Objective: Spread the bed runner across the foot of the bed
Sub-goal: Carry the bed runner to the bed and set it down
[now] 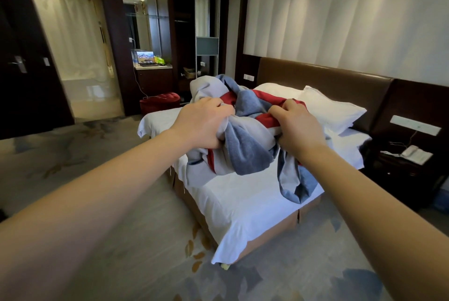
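**A:** Left forearm point(85, 191) stretches in from 8 o'clock and right forearm point(364, 191) from 4 o'clock, both over patterned carpet point(126, 227). What do the hands have?

**B:** The left hand point(201, 125) has its fingers curled into a fistful of grey cloth. The right hand point(298, 128) clutches a red band, fingers bent tight. Both grip the bed runner point(247, 152).

**A:** And where is it?

**B:** It's bunched in a twisted heap of grey, blue and red on the bed point(255, 198), about mid-mattress, at 12 o'clock from the near corner. One tail hangs over the mattress edge at 4 o'clock of the heap.

**A:** What could go wrong?

**B:** I judge the twist to be the trouble. If the hands pull apart before finding the ends, the folds may cinch into a knot. The hanging tail adds weight on one side, so the runner may slide toward the floor. Dragging it could also ruck the white sheet point(233, 240), which looks loose at the near corner.

**A:** Farther back?

**B:** The pillows point(332, 111) lie at 1 o'clock against the brown headboard point(315, 77), and a wide flick could knock them askew. The telephone point(413, 153) at 3 o'clock and the laptop point(145, 57) at 11 o'clock sit well apart from it all.
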Available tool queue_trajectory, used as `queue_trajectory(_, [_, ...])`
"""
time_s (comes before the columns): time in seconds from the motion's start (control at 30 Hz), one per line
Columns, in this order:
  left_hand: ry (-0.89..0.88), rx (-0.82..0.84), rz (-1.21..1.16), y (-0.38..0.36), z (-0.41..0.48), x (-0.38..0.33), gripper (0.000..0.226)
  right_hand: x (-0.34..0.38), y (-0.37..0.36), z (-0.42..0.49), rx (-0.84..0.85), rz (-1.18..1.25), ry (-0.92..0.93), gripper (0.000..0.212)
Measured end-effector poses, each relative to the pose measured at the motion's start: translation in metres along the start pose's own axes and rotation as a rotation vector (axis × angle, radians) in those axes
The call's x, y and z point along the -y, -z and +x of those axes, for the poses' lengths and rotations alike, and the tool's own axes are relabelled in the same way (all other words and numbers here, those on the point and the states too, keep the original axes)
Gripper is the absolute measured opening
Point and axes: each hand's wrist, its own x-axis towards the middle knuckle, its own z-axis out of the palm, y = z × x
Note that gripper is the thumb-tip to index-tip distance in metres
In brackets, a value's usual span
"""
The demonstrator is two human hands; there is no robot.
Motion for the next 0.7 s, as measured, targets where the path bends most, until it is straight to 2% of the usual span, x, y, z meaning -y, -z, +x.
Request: queue_trajectory(0.7, [0.157, 0.036, 0.067, -0.092, 0.081, 0.182, 0.052, 0.038, -0.119, 0.219, -0.015, 0.051, 0.157, 0.048])
